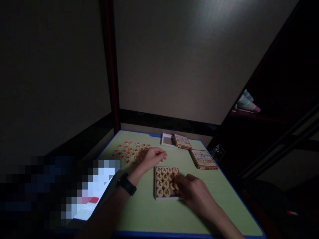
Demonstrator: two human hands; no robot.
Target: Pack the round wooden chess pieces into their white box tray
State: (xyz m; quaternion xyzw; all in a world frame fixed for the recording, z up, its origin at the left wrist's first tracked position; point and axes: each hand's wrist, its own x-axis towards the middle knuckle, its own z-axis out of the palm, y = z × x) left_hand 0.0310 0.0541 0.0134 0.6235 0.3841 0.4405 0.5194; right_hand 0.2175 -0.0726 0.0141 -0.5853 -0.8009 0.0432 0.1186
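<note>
A shallow box [155,186] on the green table holds rows of round chess pieces [159,184] with black characters, and some with red ones at its right. My right hand [195,192] reaches over the box's right side, fingers bent down at the pieces there; its fingertips are dark, and whether they grip a piece is unclear. Above the box, my left hand [154,157] hovers with fingers curled together; what they hold, if anything, is too small to name. Loose pieces [128,152] with red and black characters lie scattered left of my left hand.
An open white tray [167,140] lies at the table's back edge, touching a printed box lid [182,140]. Another printed box [203,159] sits at the right edge. A lit, pixelated screen [96,189] is at the left. Walls rise behind the table [149,219].
</note>
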